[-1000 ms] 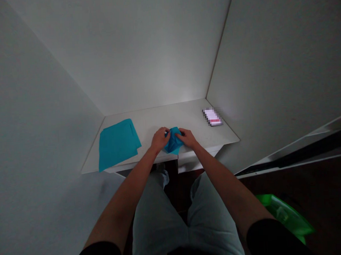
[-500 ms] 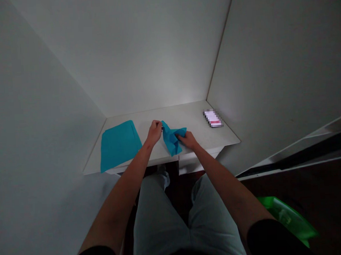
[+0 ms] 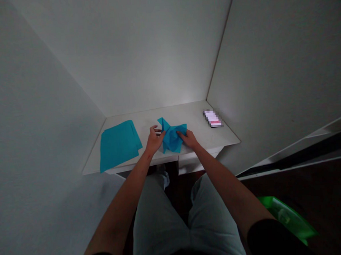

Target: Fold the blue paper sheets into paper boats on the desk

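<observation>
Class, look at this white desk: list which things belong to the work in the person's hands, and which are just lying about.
In use:
left hand
right hand
crumpled blue paper sheet under both hands

Lying about:
flat stack of teal paper, untouched
phone
green plastic object on the floor

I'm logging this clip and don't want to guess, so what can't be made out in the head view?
Head view only:
The phone: its screen is pixelated, so nothing on it can be read.
The blue sheet: the left hand and right hand cover parts of it, so the folds beneath are hidden.
The green object: it is dim and partly behind the right arm, so what it is cannot be told.
</observation>
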The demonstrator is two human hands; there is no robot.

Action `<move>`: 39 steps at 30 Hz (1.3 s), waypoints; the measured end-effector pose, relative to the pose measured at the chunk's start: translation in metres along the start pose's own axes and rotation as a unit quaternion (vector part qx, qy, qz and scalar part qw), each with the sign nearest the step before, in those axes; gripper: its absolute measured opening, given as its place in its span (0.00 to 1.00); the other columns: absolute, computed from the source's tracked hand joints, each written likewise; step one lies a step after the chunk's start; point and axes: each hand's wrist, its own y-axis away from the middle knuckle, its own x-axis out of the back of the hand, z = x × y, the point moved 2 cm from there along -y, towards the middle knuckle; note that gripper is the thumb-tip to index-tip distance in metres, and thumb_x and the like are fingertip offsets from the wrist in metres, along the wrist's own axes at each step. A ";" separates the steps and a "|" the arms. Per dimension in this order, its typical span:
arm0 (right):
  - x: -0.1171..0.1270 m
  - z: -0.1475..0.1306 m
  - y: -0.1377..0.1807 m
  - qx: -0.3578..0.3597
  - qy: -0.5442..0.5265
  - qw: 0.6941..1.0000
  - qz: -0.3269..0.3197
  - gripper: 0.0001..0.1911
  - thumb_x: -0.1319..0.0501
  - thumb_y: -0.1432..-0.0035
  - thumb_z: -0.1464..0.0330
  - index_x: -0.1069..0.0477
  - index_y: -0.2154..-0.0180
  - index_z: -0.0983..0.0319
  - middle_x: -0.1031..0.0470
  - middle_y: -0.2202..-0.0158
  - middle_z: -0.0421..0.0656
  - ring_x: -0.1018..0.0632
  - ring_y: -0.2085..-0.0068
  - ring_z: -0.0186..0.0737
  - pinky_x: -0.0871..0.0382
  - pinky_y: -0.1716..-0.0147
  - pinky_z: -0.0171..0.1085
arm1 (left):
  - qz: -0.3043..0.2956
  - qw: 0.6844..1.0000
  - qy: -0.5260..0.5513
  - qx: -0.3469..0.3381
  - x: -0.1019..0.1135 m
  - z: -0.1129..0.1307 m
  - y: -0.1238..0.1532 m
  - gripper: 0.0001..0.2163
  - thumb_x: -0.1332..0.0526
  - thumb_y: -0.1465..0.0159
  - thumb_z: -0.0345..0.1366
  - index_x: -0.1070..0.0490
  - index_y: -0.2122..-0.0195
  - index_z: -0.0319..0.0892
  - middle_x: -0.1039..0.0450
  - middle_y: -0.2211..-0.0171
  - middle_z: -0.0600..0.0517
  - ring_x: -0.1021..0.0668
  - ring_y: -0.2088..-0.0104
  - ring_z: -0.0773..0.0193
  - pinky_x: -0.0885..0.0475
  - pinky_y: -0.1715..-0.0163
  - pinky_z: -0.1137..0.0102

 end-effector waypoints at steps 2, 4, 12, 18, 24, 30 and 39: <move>0.000 0.000 -0.001 0.001 -0.012 1.000 0.001 0.24 0.40 0.35 0.45 0.22 0.62 0.58 0.16 0.62 0.45 0.18 0.59 0.49 0.22 0.53 0.47 | 0.003 0.999 -0.030 0.018 0.002 -0.009 0.005 0.10 0.36 0.30 0.40 0.29 0.52 0.42 0.20 0.58 0.47 0.19 0.60 0.57 0.26 0.58 0.65; 0.001 0.001 -0.002 -0.008 -0.026 1.000 0.004 0.25 0.39 0.36 0.44 0.21 0.60 0.58 0.14 0.59 0.47 0.17 0.57 0.51 0.22 0.50 0.49 | 0.009 0.998 -0.057 0.030 0.007 -0.019 0.007 0.08 0.40 0.28 0.40 0.27 0.63 0.43 0.21 0.65 0.49 0.21 0.62 0.57 0.28 0.58 0.64; 0.001 0.006 -0.004 -0.037 -0.046 0.998 0.012 0.29 0.37 0.40 0.39 0.21 0.64 0.59 0.15 0.66 0.49 0.16 0.59 0.55 0.19 0.60 0.47 | 0.096 0.991 -0.068 0.059 0.034 -0.034 -0.002 0.12 0.42 0.28 0.37 0.31 0.71 0.45 0.28 0.72 0.52 0.26 0.67 0.58 0.33 0.62 0.65; 0.001 0.009 -0.004 -0.068 -0.047 0.997 -0.010 0.29 0.36 0.42 0.38 0.27 0.72 0.58 0.23 0.77 0.44 0.21 0.73 0.47 0.25 0.72 0.41 | 0.132 0.989 -0.059 0.007 0.042 -0.032 -0.001 0.08 0.42 0.27 0.37 0.30 0.65 0.45 0.25 0.67 0.50 0.24 0.63 0.57 0.32 0.58 0.65; 0.007 0.012 -0.007 -0.064 -0.082 0.994 0.037 0.30 0.34 0.45 0.38 0.26 0.70 0.59 0.20 0.73 0.45 0.21 0.72 0.45 0.25 0.70 0.41 | 0.134 0.987 -0.089 -0.025 0.030 -0.026 0.004 0.09 0.46 0.25 0.38 0.32 0.63 0.46 0.25 0.66 0.51 0.24 0.63 0.57 0.32 0.58 0.65; 0.009 0.011 -0.007 -0.070 -0.120 0.990 0.037 0.30 0.31 0.46 0.41 0.22 0.62 0.61 0.15 0.63 0.50 0.18 0.65 0.48 0.22 0.65 0.44 | 0.119 0.986 -0.109 -0.045 0.035 -0.025 -0.001 0.10 0.46 0.24 0.40 0.30 0.61 0.46 0.25 0.67 0.51 0.24 0.65 0.57 0.32 0.59 0.65; 0.006 0.003 -0.003 -0.094 -0.130 0.987 0.000 0.32 0.27 0.52 0.41 0.21 0.59 0.61 0.15 0.63 0.50 0.17 0.66 0.49 0.21 0.69 0.43 | 0.124 0.992 -0.019 -0.004 0.025 -0.035 -0.006 0.10 0.44 0.26 0.41 0.30 0.63 0.45 0.25 0.65 0.50 0.24 0.61 0.57 0.30 0.56 0.64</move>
